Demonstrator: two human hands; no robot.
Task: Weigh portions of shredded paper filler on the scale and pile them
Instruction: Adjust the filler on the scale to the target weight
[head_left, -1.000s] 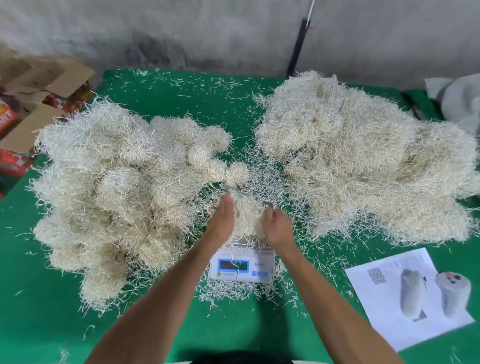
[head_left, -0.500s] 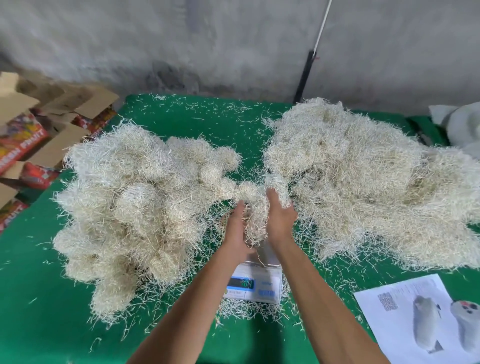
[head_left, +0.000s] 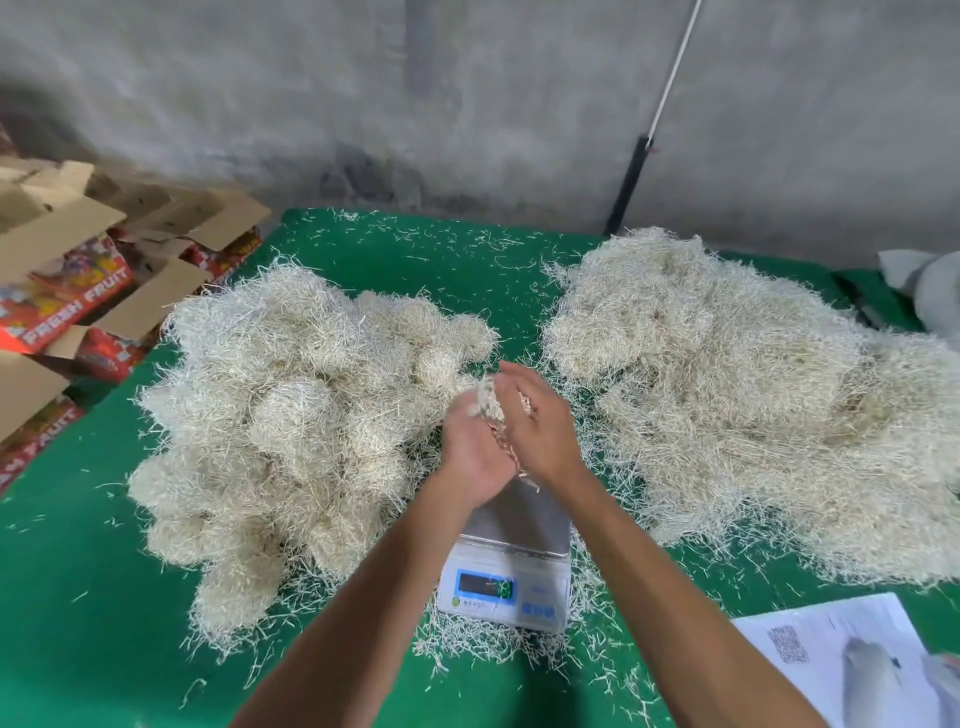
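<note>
On the green cloth-covered desk (head_left: 363, 260), seen from the head camera, we log the following.

Item one: a wad of shredded paper filler (head_left: 485, 402), pale cream, thin crinkled strands, pressed between both palms above the far edge of the scale (head_left: 511, 551). Its long axis runs roughly away from us, with strands poking out at the far end and a few trailing down at the near end.

Item two: the left hand (head_left: 470, 452) and right hand (head_left: 537, 421), each grip partly closed, fingers loosely curved round the wad from either side, palms facing one another.

Item three: the scale, white plastic body, bare brushed-metal platform, blue-framed display facing us; we cannot read the digits.

Item four: the left pile (head_left: 291, 426), rounded clumps of the same filler, lumpy and ball-like.

Item five: the right pile (head_left: 753, 395), looser, flatter, more tangled, touching neither hand.

Item six: loose strands scattered over the cloth round the scale.

Item seven: cardboard boxes (head_left: 67, 291) off the desk's left edge, brown flaps open, red printed sides reading "FRESH FRUIT".

Item eight: a printed sheet (head_left: 831, 660) at the near right, white, bearing a QR code.
</note>
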